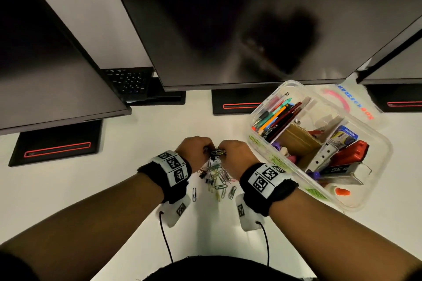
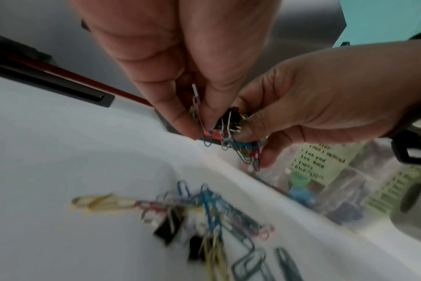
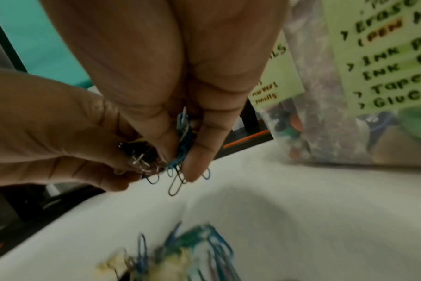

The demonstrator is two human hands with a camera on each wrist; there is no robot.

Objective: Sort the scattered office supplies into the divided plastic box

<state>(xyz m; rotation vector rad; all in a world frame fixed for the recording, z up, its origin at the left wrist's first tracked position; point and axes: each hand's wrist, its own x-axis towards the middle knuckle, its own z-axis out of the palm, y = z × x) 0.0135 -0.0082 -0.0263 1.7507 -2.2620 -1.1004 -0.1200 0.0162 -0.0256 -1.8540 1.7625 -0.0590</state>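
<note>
Both hands meet above the white desk and pinch one tangled bunch of paper clips [image 1: 215,151]. My left hand [image 1: 204,149] [image 2: 199,125] pinches the bunch from the left, at a silver clip chain. My right hand [image 1: 225,150] [image 3: 182,159] pinches its blue clips. A black binder clip [image 2: 231,117] [image 3: 137,150] sits in the bunch between the hands. Under the hands, a pile of coloured clips and binder clips [image 1: 217,180] [image 2: 204,213] [image 3: 180,252] lies on the desk. The divided clear plastic box [image 1: 280,162] [image 3: 308,76] stands right of my right wrist.
The box holds pens [image 1: 274,116], a red stapler [image 1: 351,153] and other supplies; its lid [image 1: 351,102] lies behind it. Single paper clips [image 1: 194,194] [image 1: 231,191] lie near my wrists. Large dark monitors [image 1: 228,29] overhang the back of the desk on black stands [image 1: 54,146].
</note>
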